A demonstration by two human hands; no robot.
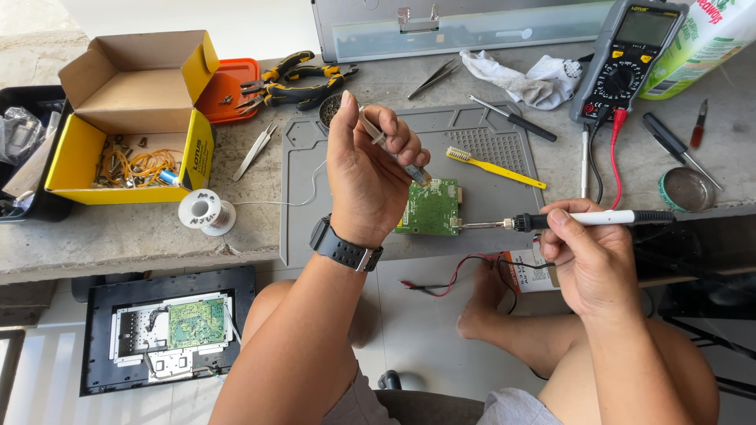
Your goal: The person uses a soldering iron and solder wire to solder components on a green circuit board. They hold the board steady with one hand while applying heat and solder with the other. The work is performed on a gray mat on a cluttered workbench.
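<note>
Green circuit board [431, 208]: we are clamping tweezers [391, 147] in our left hand [370, 169] above it, right hand [587, 256] gripping the soldering iron [575, 220] at its right edge.

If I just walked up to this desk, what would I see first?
First, the small green circuit board on the grey mat, with the right hand touching a soldering iron to its right edge. The left hand holds tweezers just above it. At the far left sits a bright yellow cardboard box, and a multimeter lies top right.
</note>
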